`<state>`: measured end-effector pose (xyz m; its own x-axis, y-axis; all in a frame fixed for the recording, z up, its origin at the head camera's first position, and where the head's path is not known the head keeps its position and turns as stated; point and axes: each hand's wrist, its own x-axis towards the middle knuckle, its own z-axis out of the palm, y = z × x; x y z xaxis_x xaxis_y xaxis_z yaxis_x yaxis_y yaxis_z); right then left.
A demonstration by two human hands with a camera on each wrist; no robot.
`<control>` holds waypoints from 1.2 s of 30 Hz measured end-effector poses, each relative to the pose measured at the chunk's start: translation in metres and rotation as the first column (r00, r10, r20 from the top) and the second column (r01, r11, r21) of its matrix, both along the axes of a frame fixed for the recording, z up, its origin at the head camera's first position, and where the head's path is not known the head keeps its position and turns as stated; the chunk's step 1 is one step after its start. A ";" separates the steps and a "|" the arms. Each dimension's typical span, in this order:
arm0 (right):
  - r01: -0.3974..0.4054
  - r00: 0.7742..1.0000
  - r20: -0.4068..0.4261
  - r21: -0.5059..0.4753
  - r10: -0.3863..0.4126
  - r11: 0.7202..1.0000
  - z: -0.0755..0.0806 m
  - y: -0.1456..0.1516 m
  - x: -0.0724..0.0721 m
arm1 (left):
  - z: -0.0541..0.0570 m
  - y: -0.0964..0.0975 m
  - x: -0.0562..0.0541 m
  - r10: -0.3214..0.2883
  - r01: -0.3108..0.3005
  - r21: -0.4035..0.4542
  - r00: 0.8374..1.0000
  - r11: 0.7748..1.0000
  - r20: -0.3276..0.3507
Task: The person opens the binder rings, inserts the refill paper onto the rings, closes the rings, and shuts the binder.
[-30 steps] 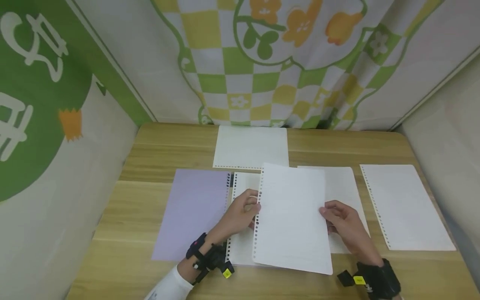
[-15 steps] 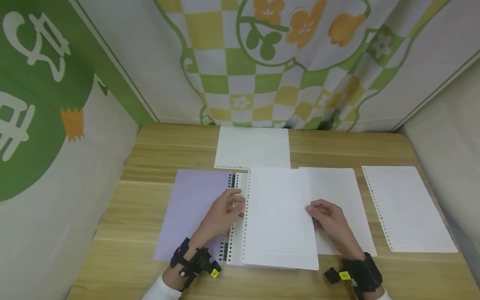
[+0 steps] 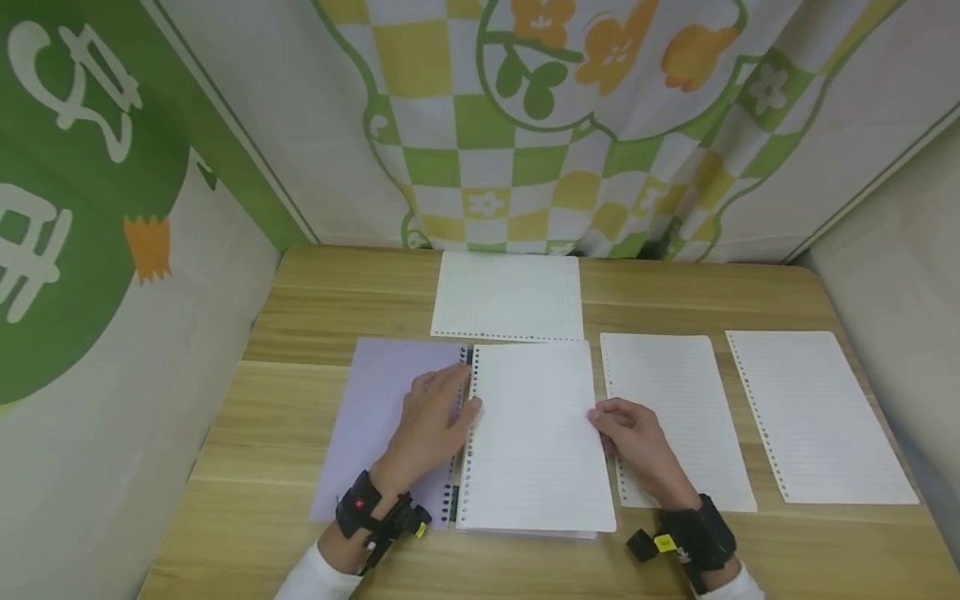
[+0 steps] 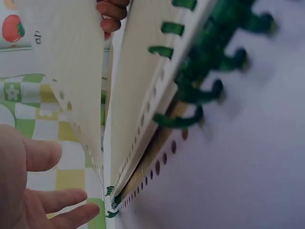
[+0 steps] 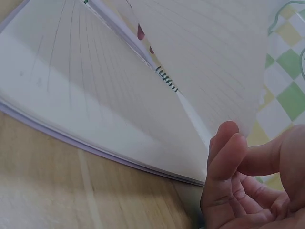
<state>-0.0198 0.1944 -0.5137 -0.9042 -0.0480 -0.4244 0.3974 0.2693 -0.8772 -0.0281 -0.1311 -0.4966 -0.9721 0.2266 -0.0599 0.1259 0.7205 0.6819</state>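
Head view | right hand pinches sheet, right edge | tabletop in front

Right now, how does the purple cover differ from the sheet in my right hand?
The purple cover is plain; the sheet is white and ruled. The cover lies flat on the table, while the right hand holds the sheet lifted by its edge. Both have holes along one long edge.

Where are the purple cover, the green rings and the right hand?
Purple cover (image 3: 367, 417), head view: its flat face.
Green rings (image 4: 178, 122), left wrist view: one ring's curve.
Right hand (image 3: 637, 435), head view: back of the hand.
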 end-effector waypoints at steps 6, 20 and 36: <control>0.011 1.000 0.011 0.013 -0.011 1.000 -0.001 -0.004 0.001 | -0.001 0.001 -0.003 -0.106 0.106 -0.136 0.994 0.985 0.007; 0.020 1.000 0.003 0.006 -0.020 1.000 -0.002 -0.005 0.000 | -0.001 0.005 -0.004 -0.149 0.149 -0.179 0.989 0.972 0.015; 0.004 1.000 -0.002 -0.011 -0.004 1.000 0.000 -0.005 0.001 | 0.004 -0.003 0.009 -0.195 0.196 -0.181 0.981 0.964 0.023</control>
